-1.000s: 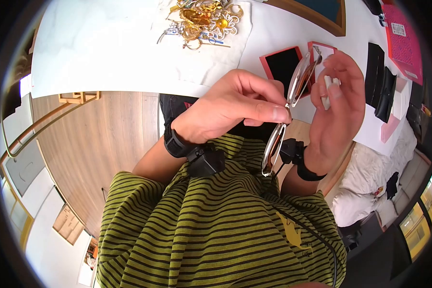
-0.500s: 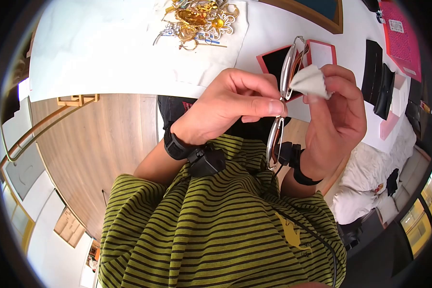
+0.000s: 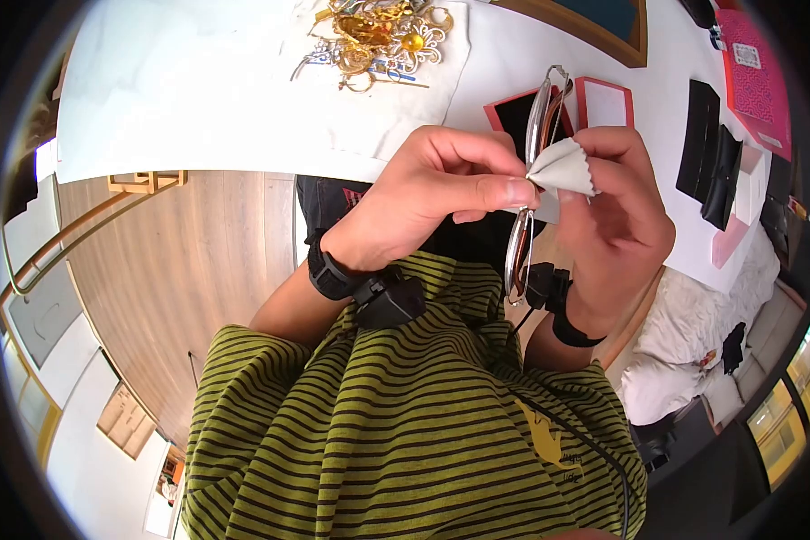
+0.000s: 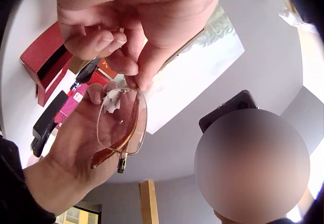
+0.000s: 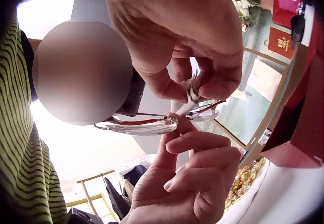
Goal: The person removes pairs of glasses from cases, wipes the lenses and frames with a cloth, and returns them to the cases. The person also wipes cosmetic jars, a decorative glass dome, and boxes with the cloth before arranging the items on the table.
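Observation:
My left hand [image 3: 432, 193] pinches a pair of eyeglasses [image 3: 517, 256] at the bridge, thumb against fingers. The glasses stand on edge in the head view, one lens above the fingertips and one below. Between the thumb and fingers of my right hand [image 3: 625, 211] is a small white cloth [image 3: 565, 167] with a zigzag edge, gathered to a point near the bridge. In the right wrist view the bunched cloth [image 5: 191, 93] meets the frame close to the left fingertips. A clear lens and brown temple tip [image 4: 101, 158] show in the left wrist view.
A heap of gold and silver jewellery [image 3: 378, 40] lies on a white cloth on the table. Behind the hands is an open red box [image 3: 607, 101] with a black-lined part. Black cases [image 3: 711, 153] and a pink box [image 3: 754, 81] are at right.
My right hand has moved left and unfolded the white cloth from its palm, bringing it to the bridge. The glasses have turned slightly more upright in my left hand.

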`<state>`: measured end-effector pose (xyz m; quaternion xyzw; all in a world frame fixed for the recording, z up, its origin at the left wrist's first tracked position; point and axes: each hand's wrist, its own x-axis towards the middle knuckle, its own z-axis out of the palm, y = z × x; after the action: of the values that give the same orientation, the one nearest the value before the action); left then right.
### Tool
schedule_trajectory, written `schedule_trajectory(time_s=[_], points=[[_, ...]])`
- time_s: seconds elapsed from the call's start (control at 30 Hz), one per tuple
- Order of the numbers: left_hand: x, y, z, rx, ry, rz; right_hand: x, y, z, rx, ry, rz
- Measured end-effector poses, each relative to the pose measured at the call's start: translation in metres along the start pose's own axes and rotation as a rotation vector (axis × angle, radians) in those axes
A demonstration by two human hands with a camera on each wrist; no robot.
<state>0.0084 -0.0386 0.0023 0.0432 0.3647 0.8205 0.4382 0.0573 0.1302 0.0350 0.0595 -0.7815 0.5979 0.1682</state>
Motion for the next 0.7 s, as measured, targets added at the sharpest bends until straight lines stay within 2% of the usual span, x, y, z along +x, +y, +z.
schedule_trajectory(time_s=[0.07, 0.13, 0.23, 0.37, 0.47, 0.53, 0.63, 0.7], points=[[0.0, 0.002, 0.001, 0.018, 0.009, -0.012, -0.002, 0.003, 0.0, 0.01, 0.046, 0.027], [0.001, 0.003, 0.002, 0.085, 0.042, 0.026, -0.005, 0.008, -0.001, 0.127, 0.128, 0.128], [0.003, 0.005, 0.003, 0.146, 0.044, 0.107, -0.009, 0.014, -0.01, 0.193, 0.101, 0.226], [0.004, 0.001, 0.003, 0.186, 0.053, 0.151, -0.005, 0.013, -0.008, 0.2, 0.03, 0.151], [0.004, -0.001, 0.003, 0.221, 0.035, 0.168, -0.004, 0.008, -0.004, 0.272, 0.036, 0.193], [0.004, -0.002, 0.003, 0.232, 0.017, 0.179, -0.005, 0.004, 0.001, 0.254, 0.156, 0.313], [0.001, 0.0, 0.001, 0.289, -0.009, 0.143, -0.004, 0.007, 0.003, 0.186, 0.079, 0.261], [0.005, -0.002, 0.0, 0.297, 0.004, 0.159, -0.004, 0.004, 0.001, 0.173, 0.097, 0.299]])
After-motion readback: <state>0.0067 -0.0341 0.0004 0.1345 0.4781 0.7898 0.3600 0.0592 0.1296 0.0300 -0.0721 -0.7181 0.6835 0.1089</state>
